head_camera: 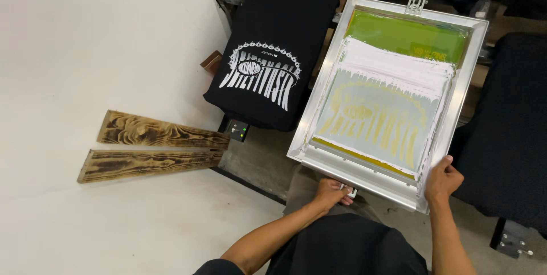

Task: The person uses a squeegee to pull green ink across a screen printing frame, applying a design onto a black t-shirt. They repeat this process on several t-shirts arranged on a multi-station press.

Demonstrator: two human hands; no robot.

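The left hand [330, 191] has its grip closed on the near edge of the screen-printing frame [319, 117], beside a small metal fitting whose shape is hard to make out under the fingers. The right hand [442, 180] has its grip closed on the frame's near right corner, thumb on top, the other fingers hidden below the aluminium rim. Both forearms come in from the bottom edge, where the picture cuts them off.

The one frame is tilted in the middle right of the view, over a dark gap. Its mesh is yellow-green, with a band of white ink [399, 64] across the upper half and a thin, streaked white film lower down, through which a mirrored design shows faintly. A metal clamp [416, 4] sits at the frame's far edge.

Just to the left lies one black T-shirt [276, 53] on a platen, with a white print on it. Below its hem sits a small control box [237, 131] with tiny lights. Further left, two scorched wooden boards [154, 147] lie side by side on the white table [85, 53]. Dark cloth-covered shapes on the right are cut off by the edge and cannot be identified.
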